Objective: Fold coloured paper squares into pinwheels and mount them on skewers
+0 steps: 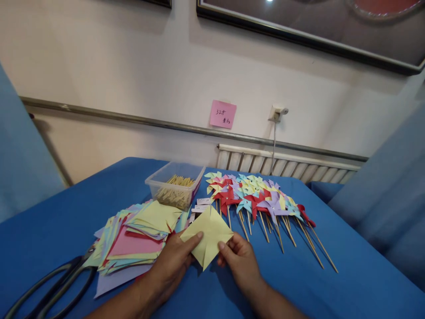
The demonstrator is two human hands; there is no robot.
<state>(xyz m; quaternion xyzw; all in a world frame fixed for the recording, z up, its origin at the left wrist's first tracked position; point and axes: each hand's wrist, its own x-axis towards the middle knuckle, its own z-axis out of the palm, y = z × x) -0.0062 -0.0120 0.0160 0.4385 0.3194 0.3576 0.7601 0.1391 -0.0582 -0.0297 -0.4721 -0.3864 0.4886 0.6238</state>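
A yellow paper square (pixel 210 235) with slits cut in from its corners is held up between both hands, one corner pointing down. My left hand (pixel 177 254) pinches its left side, thumb on top and fingers beneath. On the right edge, my right hand (pixel 239 261) grips the same sheet between thumb and fingers. Left of my left hand lies a pile of coloured paper squares (pixel 139 239), some with cut corners. Finished paper pinwheels (pixel 252 195) on thin sticks lie in rows beyond my right hand. Small white cards (pixel 203 202) show partly behind the held sheet.
Black-handled scissors (pixel 63 283) lie at the front left, their blades partly under the paper pile. A clear plastic box (pixel 175 186) of short sticks stands at the back on the blue tablecloth (pixel 318 292). The wall and a radiator (pixel 252 161) are behind.
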